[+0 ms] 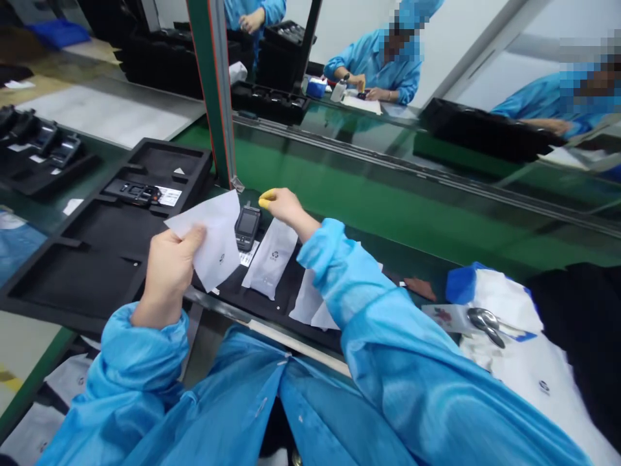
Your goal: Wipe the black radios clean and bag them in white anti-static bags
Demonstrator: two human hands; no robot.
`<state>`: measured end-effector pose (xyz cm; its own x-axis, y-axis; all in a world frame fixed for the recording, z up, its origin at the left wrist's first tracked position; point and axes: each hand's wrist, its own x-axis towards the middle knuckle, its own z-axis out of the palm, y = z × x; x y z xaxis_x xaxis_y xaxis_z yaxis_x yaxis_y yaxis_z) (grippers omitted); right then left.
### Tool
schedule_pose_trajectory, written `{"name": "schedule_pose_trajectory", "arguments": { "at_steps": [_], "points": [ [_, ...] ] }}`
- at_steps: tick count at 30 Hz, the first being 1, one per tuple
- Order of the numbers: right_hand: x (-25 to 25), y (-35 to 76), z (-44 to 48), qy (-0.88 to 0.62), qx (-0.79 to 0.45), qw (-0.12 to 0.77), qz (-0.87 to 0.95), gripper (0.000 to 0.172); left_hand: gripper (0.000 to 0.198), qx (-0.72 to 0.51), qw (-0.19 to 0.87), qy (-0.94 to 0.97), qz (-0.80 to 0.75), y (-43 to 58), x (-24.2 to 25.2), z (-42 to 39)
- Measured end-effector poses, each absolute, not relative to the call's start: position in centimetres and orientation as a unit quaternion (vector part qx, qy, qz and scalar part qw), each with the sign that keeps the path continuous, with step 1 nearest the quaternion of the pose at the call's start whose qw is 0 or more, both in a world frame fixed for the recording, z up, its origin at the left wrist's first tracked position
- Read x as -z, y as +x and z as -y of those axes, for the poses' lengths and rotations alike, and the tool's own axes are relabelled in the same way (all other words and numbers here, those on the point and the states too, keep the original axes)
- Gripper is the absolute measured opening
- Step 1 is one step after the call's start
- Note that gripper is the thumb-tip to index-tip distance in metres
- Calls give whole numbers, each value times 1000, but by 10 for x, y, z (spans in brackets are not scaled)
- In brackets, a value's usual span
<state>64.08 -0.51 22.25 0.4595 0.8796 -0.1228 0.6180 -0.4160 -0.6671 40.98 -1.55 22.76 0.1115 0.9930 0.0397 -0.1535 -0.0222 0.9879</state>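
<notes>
In my left hand (pixel 169 268) is a white pouch (pixel 218 236) with a small printed mark, pinched between thumb and fingers and held above the front edge of the bench. My right hand (pixel 286 206) wears yellow covers on its fingertips, which are brought together with nothing visible in them. Just below those fingertips stands a black handheld radio (pixel 248 223) with a screen and a white label at its lower end, partly hidden by the pouch. To its right lies a filled white pouch (pixel 272 259), and further white pouches (pixel 306 301) are partly covered by my right sleeve.
A black compartment tray (pixel 97 223) at left holds one black device (pixel 130 192). Another tray (pixel 36 175) carries several radios. At right, scissors (pixel 485 320) lie on white pouches (pixel 538 382). A green post (pixel 213 90) rises beside the bench; co-workers sit beyond the glass partition.
</notes>
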Motion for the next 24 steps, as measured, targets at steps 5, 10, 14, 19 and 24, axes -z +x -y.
{"name": "schedule_pose_trajectory", "arguments": {
  "at_steps": [5,10,14,19,24],
  "points": [
    [-207,620,-32,-838,-244,241,425,23,38,-439,622,492,-423,403,-227,15],
    [-218,614,-21,-848,-218,250,414,24,33,-424,619,498,-435,400,-223,15],
    [-249,638,2,-773,-59,437,455,28,29,-406,608,521,-441,399,-220,15],
    [-304,652,31,-590,23,664,459,20,32,-373,628,541,-418,408,-224,18],
    [-317,619,59,-556,26,680,477,16,36,-358,641,562,-381,416,-234,28]
  ]
}}
